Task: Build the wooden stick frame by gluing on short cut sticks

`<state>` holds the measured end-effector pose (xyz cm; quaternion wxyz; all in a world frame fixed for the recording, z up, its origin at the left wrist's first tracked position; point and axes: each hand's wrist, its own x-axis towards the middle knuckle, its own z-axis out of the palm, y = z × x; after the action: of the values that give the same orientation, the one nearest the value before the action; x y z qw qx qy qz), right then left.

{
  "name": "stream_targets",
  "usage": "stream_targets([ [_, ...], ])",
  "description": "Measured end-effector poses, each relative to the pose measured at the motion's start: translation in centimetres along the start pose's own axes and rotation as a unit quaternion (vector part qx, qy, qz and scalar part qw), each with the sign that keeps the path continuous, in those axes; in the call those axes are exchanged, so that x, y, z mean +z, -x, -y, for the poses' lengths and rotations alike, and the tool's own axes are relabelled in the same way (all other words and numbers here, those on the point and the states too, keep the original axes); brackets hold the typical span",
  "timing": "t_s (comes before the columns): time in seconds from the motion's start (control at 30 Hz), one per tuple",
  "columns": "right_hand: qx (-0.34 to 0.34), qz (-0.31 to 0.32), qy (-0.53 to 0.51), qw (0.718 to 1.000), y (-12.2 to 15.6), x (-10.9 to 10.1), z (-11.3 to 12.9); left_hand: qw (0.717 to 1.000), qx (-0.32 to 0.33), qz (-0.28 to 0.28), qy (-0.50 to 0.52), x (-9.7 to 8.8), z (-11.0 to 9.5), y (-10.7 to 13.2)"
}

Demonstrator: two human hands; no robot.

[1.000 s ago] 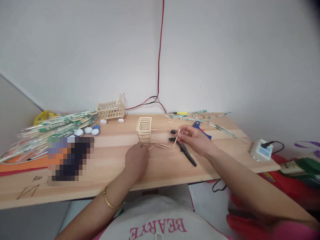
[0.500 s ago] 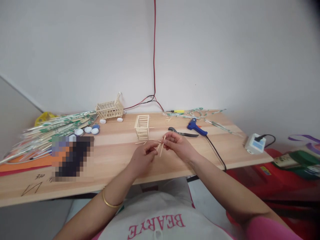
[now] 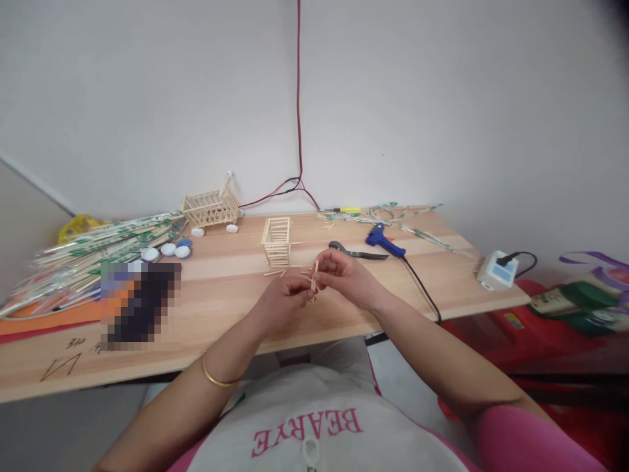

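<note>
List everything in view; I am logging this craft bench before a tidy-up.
table: one, pale wood, across the view.
short wooden stick: one, pale, pinched between both hands.
stick cage: one, pale, beyond the hands.
loose sticks: several, pale, by the stick cage.
stick cart: one, pale with white wheels, by the wall.
bottle caps: about four, white and blue, left of the stick cage.
wrapped chopsticks: a pile, green-white wrappers, far left.
cutters: one, black handles, right of the stick cage.
glue gun: one, blue, beside the cutters.
wires: two, red and black, down the wall.
left hand: one, gold bangle on wrist, on the stick.
right hand: one, bare, on the stick.
</note>
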<state>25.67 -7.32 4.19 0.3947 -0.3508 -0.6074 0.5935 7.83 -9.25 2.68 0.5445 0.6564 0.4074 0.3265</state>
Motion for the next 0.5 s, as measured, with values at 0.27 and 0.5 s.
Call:
stream_targets([
  [0.27, -0.055, 0.025, 0.268, 0.962, 0.4, 0.3, -1.8, 0.976, 0.069, -0.056, -0.197, 0.1, 2.3, 0.0],
  [0.5, -0.072, 0.030, 0.395, 0.915, 1.8, 0.9, -2.4, 0.923, 0.095, -0.045, -0.371, 1.0, 3.4, 0.3],
])
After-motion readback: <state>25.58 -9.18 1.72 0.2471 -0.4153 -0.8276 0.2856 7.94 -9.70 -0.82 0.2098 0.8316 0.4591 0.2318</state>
